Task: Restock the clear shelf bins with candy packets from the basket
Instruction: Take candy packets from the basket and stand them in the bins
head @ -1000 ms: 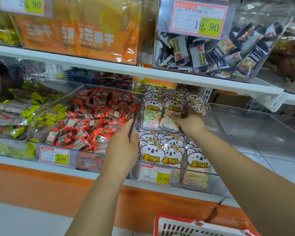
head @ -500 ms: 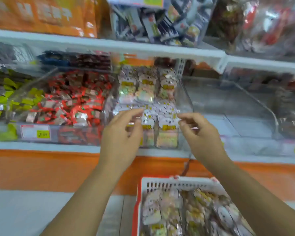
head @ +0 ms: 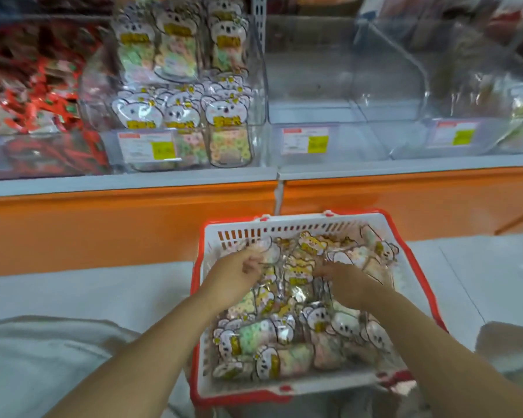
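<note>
Lower centre: red-rimmed white basket (head: 284, 226), heaped with koala-print candy packets (head: 254, 336). Reaching in from the bottom edge with left hand (head: 236, 274) and right hand (head: 341, 282), fingers curled down among the packets; too blurred to tell whether gripping any. Upper centre-left: clear shelf bin (head: 261, 86) holding rows of the same packets, just beside red-wrapped sweets (head: 27, 86) at far left.

**Shiny packets, hard plastic**

The candy packets (head: 254, 336) around the left hand (head: 236, 274) and right hand (head: 343, 283) are shiny, crinkly plastic. The basket (head: 308, 227) under them is smooth, hard plastic. Far above, the clear bins (head: 314, 86) are glossy plastic with paper tags (head: 147, 146).
</note>
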A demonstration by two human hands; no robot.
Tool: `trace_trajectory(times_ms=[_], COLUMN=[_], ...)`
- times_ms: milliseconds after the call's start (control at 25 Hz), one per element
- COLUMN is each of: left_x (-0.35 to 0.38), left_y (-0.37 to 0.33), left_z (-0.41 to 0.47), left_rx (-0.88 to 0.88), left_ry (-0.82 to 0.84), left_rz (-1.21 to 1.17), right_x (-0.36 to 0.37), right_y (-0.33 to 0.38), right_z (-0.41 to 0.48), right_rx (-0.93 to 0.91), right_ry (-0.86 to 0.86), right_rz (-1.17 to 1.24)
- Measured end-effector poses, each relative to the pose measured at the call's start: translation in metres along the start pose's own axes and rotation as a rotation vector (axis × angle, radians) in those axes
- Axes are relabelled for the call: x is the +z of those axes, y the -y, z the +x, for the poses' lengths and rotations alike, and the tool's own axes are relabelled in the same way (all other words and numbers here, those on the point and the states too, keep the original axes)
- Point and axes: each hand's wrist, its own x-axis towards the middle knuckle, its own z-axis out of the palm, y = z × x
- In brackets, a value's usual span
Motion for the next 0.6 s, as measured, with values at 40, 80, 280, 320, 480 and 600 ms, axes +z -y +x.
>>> trace_trajectory(times_ms=[40,80,280,320,480,600], left_x=[0.012,0.022,0.059,0.063,0.074,0.074], left_y=[0.001,-0.002,-0.014,-0.017,-0.03,-0.04], left_z=[0.001,-0.001,-0.001,-0.001,-0.005,-0.005], left_rx=[0.0,-0.012,-0.084,-0.1,-0.152,-0.216], left_ry=[0.031,0.064,0.179,0.201,0.056,-0.118], left_rz=[-0.012,-0.015,-0.094,-0.117,-0.259,-0.364], right_x=[0.001,-0.001,0.003,0.003,0.0,0.001], right_y=[-0.003,-0.003,-0.022,-0.026,-0.038,-0.046], right_z=[-0.002,-0.004,-0.002,-0.003,-0.013,-0.019], right_rx=[-0.016,-0.024,-0.006,-0.009,-0.065,0.005], right_ry=[0.021,0.044,-0.06,-0.077,-0.237,-0.446], right_rz=[-0.071,-0.122,-0.227,-0.173,0.434,0.878])
